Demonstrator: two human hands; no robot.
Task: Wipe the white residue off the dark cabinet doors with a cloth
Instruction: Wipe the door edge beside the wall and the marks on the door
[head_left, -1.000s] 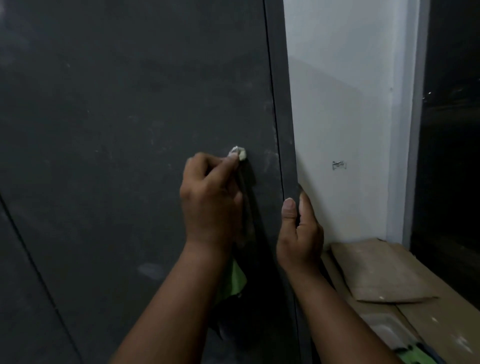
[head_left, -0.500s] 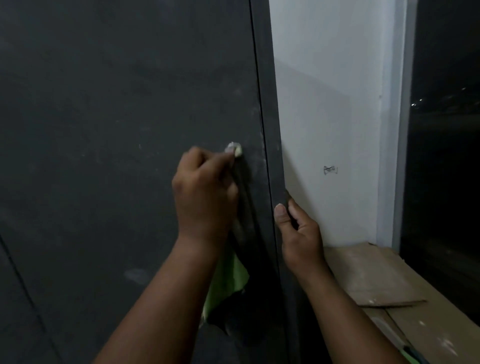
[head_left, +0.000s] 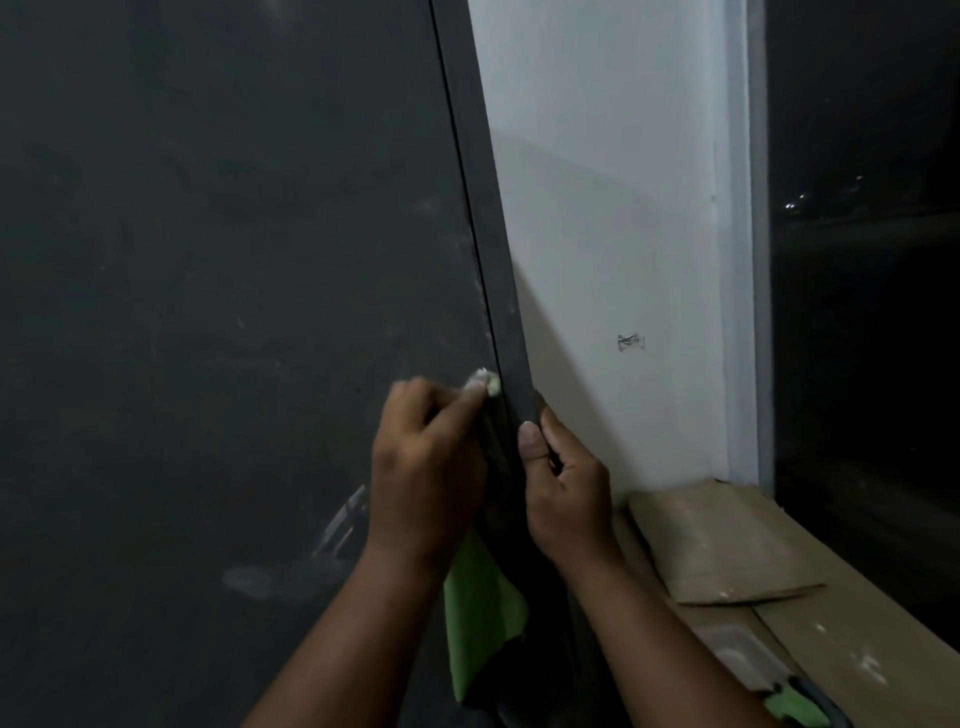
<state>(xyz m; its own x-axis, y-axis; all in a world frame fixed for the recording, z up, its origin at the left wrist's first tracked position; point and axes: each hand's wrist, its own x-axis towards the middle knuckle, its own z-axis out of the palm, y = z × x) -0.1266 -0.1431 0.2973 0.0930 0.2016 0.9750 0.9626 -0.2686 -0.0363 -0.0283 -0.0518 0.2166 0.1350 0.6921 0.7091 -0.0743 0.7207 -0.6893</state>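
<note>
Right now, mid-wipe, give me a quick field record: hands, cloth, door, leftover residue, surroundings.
left hand: left hand grips the green cloth, pressing its whitened tip to the door beside the right edge
right hand: right hand holds the dark grey cabinet door by its right edge, thumb on the front
cloth: hangs below the left hand
residue: pale smudge low on the door; faint specks along the edge
surroundings: white wall; brown cardboard on the ledge at right

cloth (head_left: 480, 618) mostly hidden behind left hand (head_left: 426, 467); door (head_left: 234, 260) cropped
</note>
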